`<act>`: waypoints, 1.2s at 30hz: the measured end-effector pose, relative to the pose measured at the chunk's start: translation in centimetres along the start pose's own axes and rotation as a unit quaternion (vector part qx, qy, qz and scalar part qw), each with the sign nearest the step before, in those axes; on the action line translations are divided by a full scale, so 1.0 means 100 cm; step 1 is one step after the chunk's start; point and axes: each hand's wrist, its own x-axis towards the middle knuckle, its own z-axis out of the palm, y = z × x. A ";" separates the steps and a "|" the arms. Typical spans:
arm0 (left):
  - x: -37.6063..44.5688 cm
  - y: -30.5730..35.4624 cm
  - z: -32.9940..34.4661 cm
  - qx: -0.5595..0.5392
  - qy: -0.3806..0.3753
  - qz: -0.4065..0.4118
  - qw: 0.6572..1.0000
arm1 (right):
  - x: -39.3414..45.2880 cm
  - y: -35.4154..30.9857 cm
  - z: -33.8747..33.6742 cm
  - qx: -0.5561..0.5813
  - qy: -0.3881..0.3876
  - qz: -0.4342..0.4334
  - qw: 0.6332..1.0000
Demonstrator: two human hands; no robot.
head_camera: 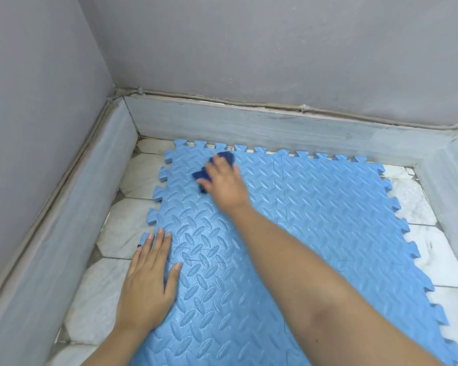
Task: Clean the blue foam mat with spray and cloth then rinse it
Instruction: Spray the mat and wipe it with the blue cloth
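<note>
A light blue foam mat (328, 215) with a raised leaf pattern and jigsaw edges lies flat on the tiled floor. My right hand (226, 182) is stretched to the mat's far left corner and presses a dark blue cloth (224, 157) onto it; the cloth shows past my fingertips and thumb. My left hand (150, 281) lies flat with straight fingers on the mat's left edge, nearer to me. No spray bottle is in view.
White marble floor tiles (124, 233) show around the mat on the left, far and right sides. A grey skirting (275, 128) and grey walls close the corner on three sides.
</note>
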 end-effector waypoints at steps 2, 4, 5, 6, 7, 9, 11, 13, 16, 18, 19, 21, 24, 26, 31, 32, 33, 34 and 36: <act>0.001 0.000 -0.001 -0.002 0.003 -0.001 1.000 | 0.001 0.058 -0.022 0.007 0.028 0.092 0.995; 0.000 0.001 0.000 -0.003 0.005 -0.001 1.000 | -0.015 0.113 -0.040 -0.005 0.060 0.189 0.980; 0.000 0.001 0.001 -0.005 0.006 -0.001 1.000 | -0.026 0.130 -0.046 -0.008 0.079 0.238 0.968; 0.000 0.001 0.001 -0.005 0.007 -0.001 1.000 | -0.036 0.136 -0.048 -0.006 0.096 0.280 0.955; 0.001 0.001 0.001 -0.004 0.008 0.000 1.000 | -0.043 0.130 -0.044 0.001 0.107 0.311 0.944; 0.000 0.000 0.001 0.002 0.008 0.000 1.000 | -0.051 0.094 -0.029 0.007 0.118 0.313 0.942; -0.001 -0.002 0.001 0.006 0.008 0.000 1.000 | -0.057 0.044 -0.008 -0.015 0.107 0.241 0.964; -0.001 -0.003 0.002 0.010 0.009 0.001 1.000 | -0.069 -0.007 0.013 -0.042 0.080 0.117 0.989; -0.001 -0.004 0.004 0.010 0.011 0.003 1.000 | -0.095 -0.057 0.033 -0.047 -0.006 -0.076 0.996; 0.000 -0.004 0.003 0.006 0.014 0.002 1.000 | -0.104 -0.048 0.026 -0.055 -0.021 -0.121 0.991; 0.000 -0.004 0.003 0.002 0.015 0.002 1.000 | -0.109 -0.031 0.020 -0.056 -0.022 -0.115 0.992; 0.000 -0.003 0.002 -0.005 0.016 0.002 1.000 | -0.129 0.019 0.003 -0.048 -0.009 -0.066 0.997; 0.000 -0.001 0.003 -0.015 0.020 0.001 1.000 | -0.168 0.117 -0.030 -0.056 0.058 0.093 0.992; 0.000 -0.001 0.003 -0.016 0.029 0.001 0.999 | -0.191 0.168 -0.052 -0.034 0.111 0.235 0.965; 0.000 0.001 0.001 -0.013 0.025 0.004 1.000 | -0.215 0.148 -0.049 -0.016 0.156 0.327 0.932; 0.000 0.001 0.001 -0.012 0.023 0.004 1.000 | -0.218 0.128 -0.042 -0.018 0.144 0.295 0.944; 0.002 0.001 0.001 -0.012 0.021 0.004 1.000 | -0.223 0.106 -0.034 -0.017 0.127 0.258 0.958; 0.002 0.000 0.001 -0.011 0.017 0.005 1.000 | -0.230 0.083 -0.025 -0.015 0.107 0.216 0.970; 0.002 0.001 -0.001 -0.014 0.006 0.003 1.000 | -0.248 0.037 -0.008 -0.017 0.049 0.100 0.994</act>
